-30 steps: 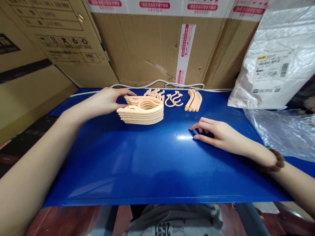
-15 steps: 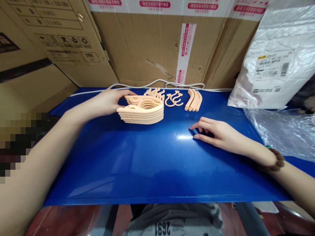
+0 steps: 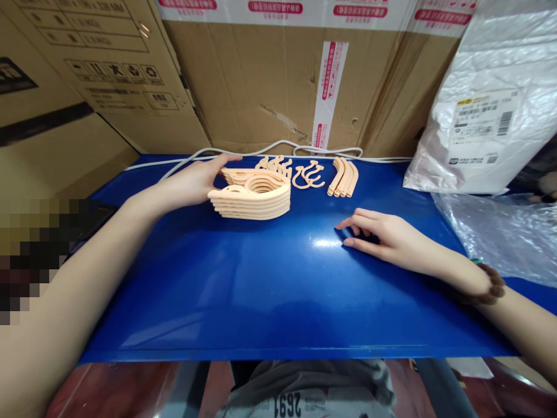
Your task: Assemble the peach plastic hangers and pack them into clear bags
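Observation:
A stack of peach plastic hanger pieces (image 3: 255,197) sits on the blue board (image 3: 261,290) toward the back. My left hand (image 3: 194,180) rests against the stack's left side, fingers stretched along its far edge and thumb near the front. My right hand (image 3: 380,235) lies flat on the board to the right, fingers apart, holding nothing. Behind the stack lie small peach hooks (image 3: 308,174) and a row of curved peach strips (image 3: 343,177).
Cardboard boxes (image 3: 278,75) wall off the back and left. A white cable (image 3: 278,150) runs along the board's far edge. A white plastic parcel (image 3: 487,104) and clear plastic film (image 3: 500,232) lie at the right. A beaded bracelet (image 3: 489,287) circles my right wrist.
My left hand's fingers have straightened from a curled grip on the stack's left end to lying along it. The right hand and the stack have stayed put.

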### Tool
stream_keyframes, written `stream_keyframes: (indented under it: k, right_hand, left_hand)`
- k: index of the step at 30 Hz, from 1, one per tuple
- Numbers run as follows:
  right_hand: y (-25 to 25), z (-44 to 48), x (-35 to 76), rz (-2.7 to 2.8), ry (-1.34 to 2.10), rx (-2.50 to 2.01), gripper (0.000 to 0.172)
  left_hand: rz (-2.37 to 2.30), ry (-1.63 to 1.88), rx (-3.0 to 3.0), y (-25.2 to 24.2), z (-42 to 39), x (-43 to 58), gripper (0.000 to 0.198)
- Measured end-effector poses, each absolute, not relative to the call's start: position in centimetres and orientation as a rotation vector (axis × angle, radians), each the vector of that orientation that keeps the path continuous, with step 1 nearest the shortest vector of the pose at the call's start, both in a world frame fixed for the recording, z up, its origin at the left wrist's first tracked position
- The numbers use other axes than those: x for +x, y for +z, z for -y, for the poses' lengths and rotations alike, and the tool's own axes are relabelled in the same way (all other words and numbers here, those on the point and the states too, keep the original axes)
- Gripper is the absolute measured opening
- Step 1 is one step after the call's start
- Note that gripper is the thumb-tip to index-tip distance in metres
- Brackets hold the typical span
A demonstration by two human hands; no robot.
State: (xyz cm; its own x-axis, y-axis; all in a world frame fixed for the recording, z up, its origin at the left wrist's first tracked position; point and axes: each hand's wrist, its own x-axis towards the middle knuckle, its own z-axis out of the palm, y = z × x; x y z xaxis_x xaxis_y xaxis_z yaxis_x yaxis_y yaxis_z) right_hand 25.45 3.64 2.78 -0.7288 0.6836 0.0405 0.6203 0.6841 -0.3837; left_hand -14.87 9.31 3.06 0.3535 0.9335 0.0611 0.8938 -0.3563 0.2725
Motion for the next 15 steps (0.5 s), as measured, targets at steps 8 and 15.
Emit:
stream_keyframes:
  k: [8, 15]
  right_hand:
    - [2.81, -3.66, 25.39, 2.716, 0.520, -1.066, 0.037]
    - [2.76, -3.69, 25.40, 2.719, 0.528, -1.059, 0.037]
  left_hand:
    - [-1.663, 0.348, 2.374, 2.93, -9.37, -14.85, 0.080]
    - [-1.664, 0.360, 2.283, 2.63, -9.40, -15.28, 0.105]
